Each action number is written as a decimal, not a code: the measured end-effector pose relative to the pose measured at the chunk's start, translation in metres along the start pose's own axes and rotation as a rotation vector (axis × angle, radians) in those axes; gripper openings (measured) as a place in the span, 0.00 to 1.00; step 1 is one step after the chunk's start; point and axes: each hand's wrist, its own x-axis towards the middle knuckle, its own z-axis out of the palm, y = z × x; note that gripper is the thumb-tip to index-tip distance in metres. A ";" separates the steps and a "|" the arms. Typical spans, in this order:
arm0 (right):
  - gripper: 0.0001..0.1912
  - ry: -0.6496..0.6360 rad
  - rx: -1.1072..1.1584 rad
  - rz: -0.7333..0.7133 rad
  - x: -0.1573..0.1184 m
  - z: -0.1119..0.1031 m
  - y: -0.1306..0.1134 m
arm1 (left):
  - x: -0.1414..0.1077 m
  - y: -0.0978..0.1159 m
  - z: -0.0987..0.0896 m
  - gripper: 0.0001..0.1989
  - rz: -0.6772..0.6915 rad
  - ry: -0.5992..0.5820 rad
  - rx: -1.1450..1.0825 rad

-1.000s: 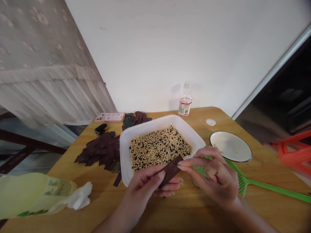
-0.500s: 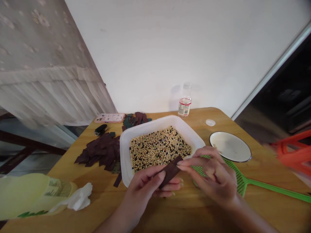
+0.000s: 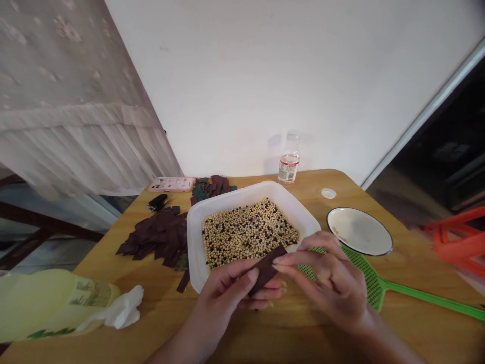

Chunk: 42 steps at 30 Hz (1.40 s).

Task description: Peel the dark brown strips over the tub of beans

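A dark brown strip (image 3: 265,270), perhaps fabric or leather, lies slantwise across the fingers of my left hand (image 3: 231,288), the thumb pressing on its lower end. My right hand (image 3: 329,273) is closed in a pinch, thumb and forefinger meeting at the strip's right edge. Anything small between those fingertips is too fine to make out. Just beyond both hands stands a white plastic tub (image 3: 195,237) holding many small cream and black balls (image 3: 246,230), like beads. To its left is a heap of similar brown strips (image 3: 157,235).
A green fly swatter (image 3: 373,283) lies beside my right hand. Beyond it are a white dark-rimmed plate (image 3: 359,230), a white cap (image 3: 328,193) and a clear bottle (image 3: 289,162). Leftward are a phone (image 3: 172,184), a black key fob (image 3: 157,202), green-brown scraps (image 3: 212,188) and a yellowish jug (image 3: 49,303).
My right hand has shifted slightly left and down along the strip's edge. The left hand keeps its hold, nearly unmoved. The camera view has moved very slightly.
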 end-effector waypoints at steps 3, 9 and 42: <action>0.17 0.042 -0.011 0.004 0.002 -0.001 -0.002 | 0.000 -0.001 0.000 0.15 0.005 -0.005 -0.006; 0.15 0.007 0.008 0.004 0.000 0.000 -0.002 | 0.000 -0.002 -0.001 0.15 0.010 -0.004 -0.013; 0.17 0.013 0.002 0.019 0.001 0.001 -0.001 | 0.001 -0.002 -0.001 0.13 0.022 -0.027 -0.025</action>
